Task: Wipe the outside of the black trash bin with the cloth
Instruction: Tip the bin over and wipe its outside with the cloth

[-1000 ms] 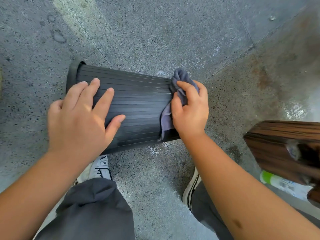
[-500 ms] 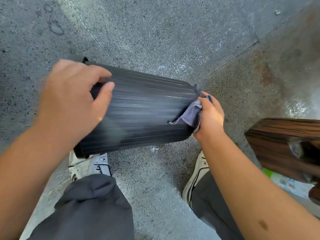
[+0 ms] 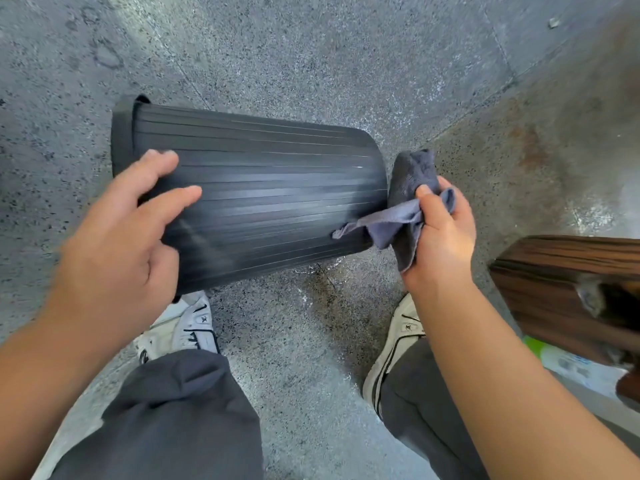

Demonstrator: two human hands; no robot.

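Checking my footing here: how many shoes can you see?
2. One shoe lies just below the bin's open end, partly under a trouser leg; the other shoe sits below the right hand.

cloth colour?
Greyish blue cloth, bunched in the right hand; head view.

- Trash bin (image 3: 263,199) lies on its side on floor (image 3: 311,57), rim to the left, base to the right.
- Left hand (image 3: 117,244) on bin's near-left wall.
- Right hand (image 3: 440,237) w/ cloth (image 3: 408,202) just right of the base; cloth tail touches wall, prob.
- Shoes (image 3: 188,327) nearer than bin, on floor.
- Wooden furniture (image 3: 561,285) far right; bottle (image 3: 568,365) under it.
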